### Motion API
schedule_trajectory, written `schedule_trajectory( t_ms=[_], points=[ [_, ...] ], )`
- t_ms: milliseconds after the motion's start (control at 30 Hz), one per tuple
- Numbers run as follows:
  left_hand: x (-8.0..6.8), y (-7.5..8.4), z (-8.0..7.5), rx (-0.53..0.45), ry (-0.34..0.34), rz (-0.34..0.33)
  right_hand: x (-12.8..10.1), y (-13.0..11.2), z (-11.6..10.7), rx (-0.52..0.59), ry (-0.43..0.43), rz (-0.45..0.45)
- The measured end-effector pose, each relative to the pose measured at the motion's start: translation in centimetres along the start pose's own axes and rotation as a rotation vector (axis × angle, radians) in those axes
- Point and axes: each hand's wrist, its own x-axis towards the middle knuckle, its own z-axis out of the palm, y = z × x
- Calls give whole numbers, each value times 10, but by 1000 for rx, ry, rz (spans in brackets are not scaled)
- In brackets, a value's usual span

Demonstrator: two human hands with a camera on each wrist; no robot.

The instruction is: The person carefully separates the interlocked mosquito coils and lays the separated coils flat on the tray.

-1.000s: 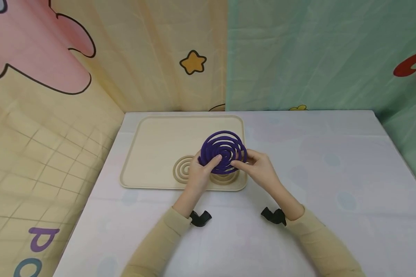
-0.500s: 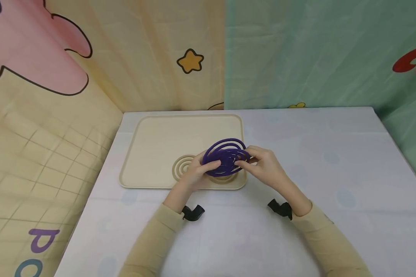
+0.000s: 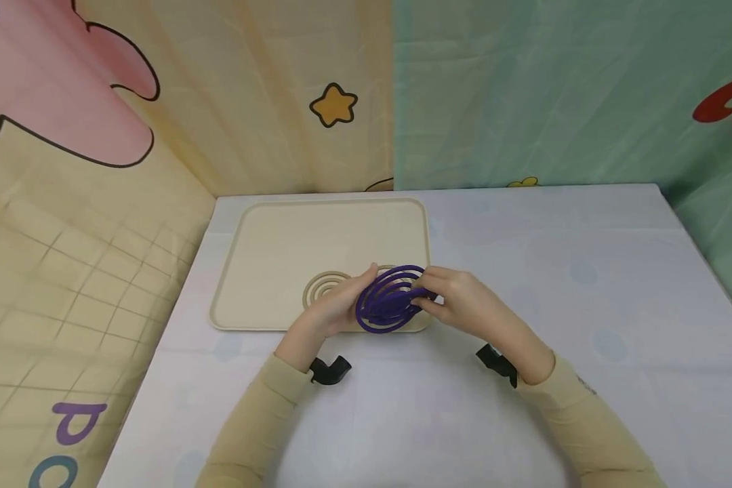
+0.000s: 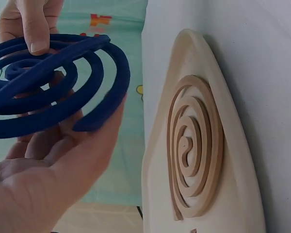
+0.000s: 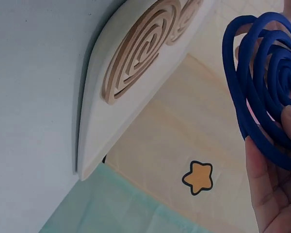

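A purple mosquito coil (image 3: 389,305), bluer in the wrist views, is held above the tray's front right part. In the left wrist view one flat layer of the coil (image 4: 48,73) crosses the other rings diagonally, so two nested spirals appear partly apart. My right hand (image 3: 463,298) pinches the right side between thumb and fingers. Beneath and to the left, my left hand (image 3: 335,305) supports the coil, palm up in the left wrist view, its fingers partly hidden behind the rings. A tan coil (image 3: 318,285) lies flat on the tray (image 3: 317,230); another is mostly hidden under the purple one.
The cream tray sits at the back left of a white-covered table (image 3: 555,271). Printed curtains (image 3: 494,102) rise behind the table and at its sides. Black wrist mounts (image 3: 329,371) show below both hands.
The purple coil has tilted and come lower and nearer. The left hand's thumb has left the coil's face and that palm has turned up beneath. The right hand keeps pinching the right edge.
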Motion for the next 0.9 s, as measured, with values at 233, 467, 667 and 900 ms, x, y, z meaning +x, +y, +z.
schedule_trajectory(
  t_ms=[233, 467, 667, 900],
  points=[
    [0, 3, 5, 105, -6, -4, 1, -10, -2, -82, -28, -29],
    [-1, 1, 11, 104, 53, 20, 3, -11, -2, -42, -5, -3],
    [0, -8, 12, -92, 60, 93, 2, -2, 2, 284, -6, 244],
    [1, -12, 12, -173, 36, 124, 1, 2, -1, 317, -37, 261]
  ],
)
